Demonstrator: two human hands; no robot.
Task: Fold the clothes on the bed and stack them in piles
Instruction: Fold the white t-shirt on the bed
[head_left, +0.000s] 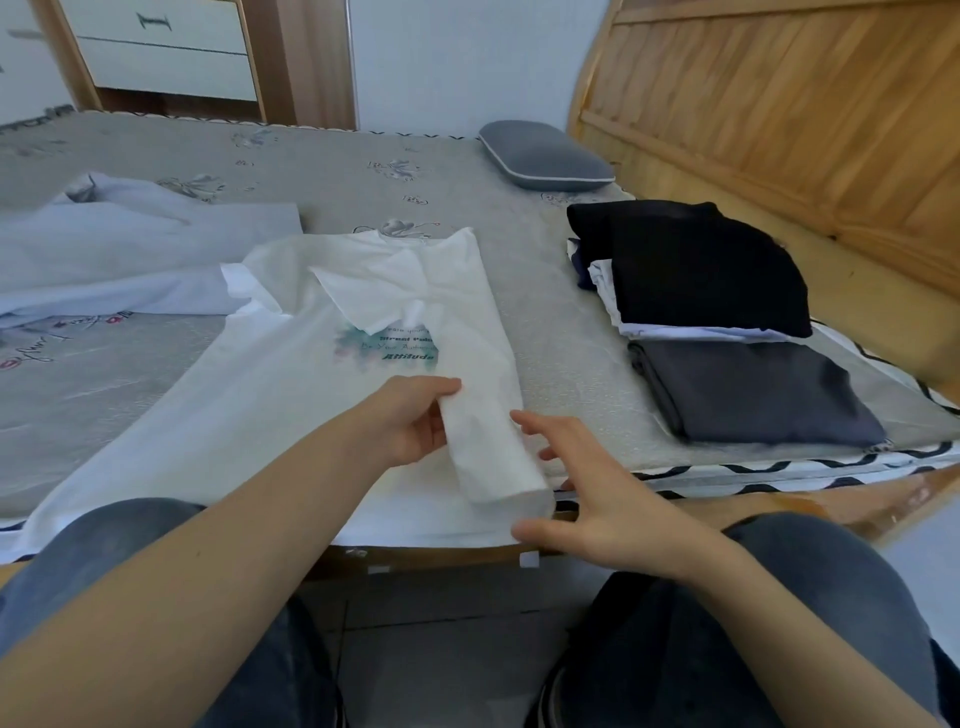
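the print on my white t-shirt (291, 374) was half hidden: a folded-in sleeve (363, 291) covered its top and the folded-over right side its edge, so i could read only "attitude" and bits of blurred lines. the light blue garment (130, 249) ran off the left edge of view, and the lower layers of the far pile were mostly covered. i saw no baskets or boxes, only two stacks on the bed (363, 171) to my right: a black folded piece (701, 270) on top of white and pale ones, and just in front of it, touching, a dark grey folded piece (753, 395).

the shirt lay flat before me, collar pointing away, hem at the near edge of the mattress, its long axis running from me toward the far side. its right side was folded over into a long narrow strip leaning slightly right toward me.

my left hand (410, 421) pinched that strip's edge between thumb and curled fingers. my right hand (587, 499) was spread open, fingers straight, just beside the strip's lower end, gripping nothing. a grey pillow (545, 156) sat near the wooden headboard (779, 104).
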